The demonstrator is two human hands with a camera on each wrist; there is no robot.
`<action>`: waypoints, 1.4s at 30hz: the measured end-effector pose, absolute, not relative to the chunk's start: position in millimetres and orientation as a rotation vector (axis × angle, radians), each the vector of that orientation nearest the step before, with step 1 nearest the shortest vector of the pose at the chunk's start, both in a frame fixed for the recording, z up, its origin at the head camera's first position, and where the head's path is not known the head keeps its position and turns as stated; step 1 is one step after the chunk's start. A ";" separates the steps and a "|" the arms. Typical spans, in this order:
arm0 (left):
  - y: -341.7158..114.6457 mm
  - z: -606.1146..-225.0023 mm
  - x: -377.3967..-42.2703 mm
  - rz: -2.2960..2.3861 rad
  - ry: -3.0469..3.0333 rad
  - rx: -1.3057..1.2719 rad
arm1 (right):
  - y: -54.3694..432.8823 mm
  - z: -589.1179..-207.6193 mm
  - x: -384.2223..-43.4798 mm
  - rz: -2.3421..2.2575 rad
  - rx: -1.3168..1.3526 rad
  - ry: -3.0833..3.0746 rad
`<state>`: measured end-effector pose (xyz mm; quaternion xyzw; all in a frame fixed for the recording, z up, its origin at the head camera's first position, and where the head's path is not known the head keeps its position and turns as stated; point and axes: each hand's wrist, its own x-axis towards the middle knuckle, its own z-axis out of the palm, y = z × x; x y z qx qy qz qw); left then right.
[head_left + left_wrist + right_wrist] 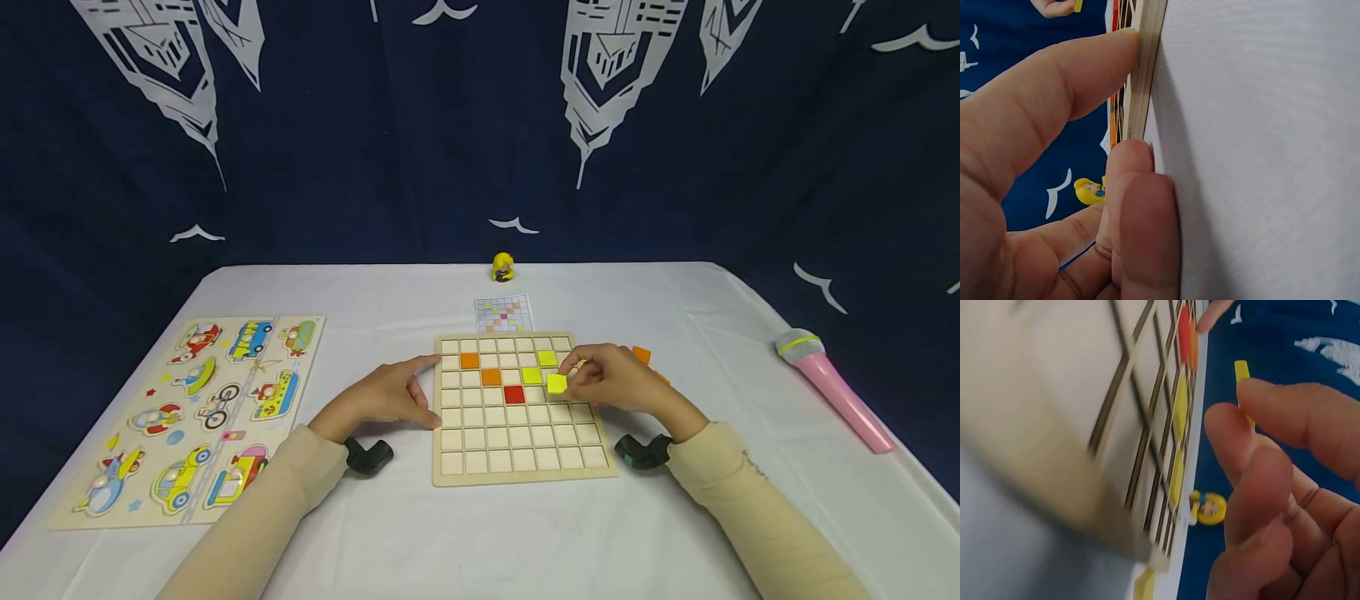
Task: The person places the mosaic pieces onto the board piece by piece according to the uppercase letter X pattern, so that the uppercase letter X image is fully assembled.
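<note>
A wooden grid board point(487, 440) lies on the white table, with two orange tiles, a red tile point(513, 394) and two yellow tiles set in its cells. My left hand point(386, 395) rests beside it, thumb and forefinger spread and touching its left edge; in the left wrist view the fingertips meet the board's side point(1145, 69). Between thumb and forefinger, my right hand point(617, 379) pinches a yellow tile point(557, 384) over the board's right half. The right wrist view shows this yellow tile point(1242, 369) edge-on, raised above the grid.
Loose orange tiles point(641, 354) lie behind the right hand. Beyond the board are a small patterned card point(504, 314) and a yellow-haired figurine point(502, 267). A vehicle puzzle board point(247, 350) lies at left, a pink toy microphone point(840, 396) at right.
</note>
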<state>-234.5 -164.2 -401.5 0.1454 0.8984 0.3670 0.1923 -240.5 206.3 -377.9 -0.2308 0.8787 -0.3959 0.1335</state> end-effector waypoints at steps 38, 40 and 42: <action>-165.9 -402.2 -235.1 1.041 2.521 0.410 | 131.6 -389.5 -235.8 -1.014 -0.840 2.489; -165.5 -401.7 -235.2 1.034 2.526 0.407 | 129.7 -389.6 -236.3 -1.005 -0.849 2.488; -165.0 -401.1 -235.2 1.028 2.532 0.406 | 127.9 -389.0 -236.4 -0.995 -0.857 2.488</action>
